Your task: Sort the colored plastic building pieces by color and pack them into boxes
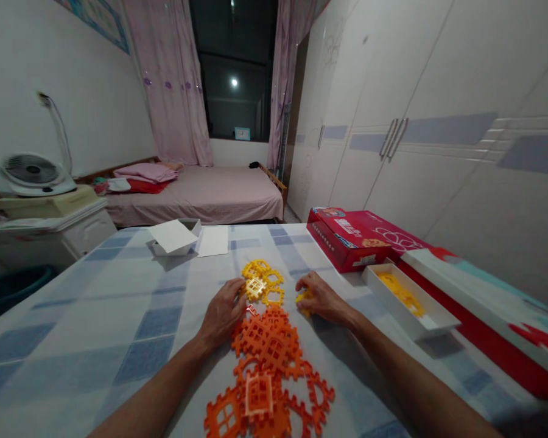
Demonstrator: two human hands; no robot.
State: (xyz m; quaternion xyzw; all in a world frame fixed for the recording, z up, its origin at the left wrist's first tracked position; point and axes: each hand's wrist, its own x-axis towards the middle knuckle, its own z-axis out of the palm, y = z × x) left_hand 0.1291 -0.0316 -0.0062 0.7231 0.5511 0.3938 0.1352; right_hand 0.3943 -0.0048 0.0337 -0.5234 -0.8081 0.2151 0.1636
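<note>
Yellow plastic interlocking pieces (273, 296) lie in a small pile in the middle of the table. My left hand (224, 307) rests at the pile's left side, its fingers bent against the edge of the yellow pieces; whether it grips one is hidden. To the right of the pile, my right hand (322, 297) has its fingers closed on a yellow plastic piece (304, 300), close above the cloth. Orange interlocking pieces (274, 350), notched and some with window-like grids, are heaped nearer to me between my forearms.
At right, a white tray (432, 325) holds more yellow pieces (402, 293). Behind it stand a red box (347, 240) and a long red and white box (466, 304). A white box (176, 237) and a white card (214, 241) lie at the back left on the checked tablecloth (86, 328).
</note>
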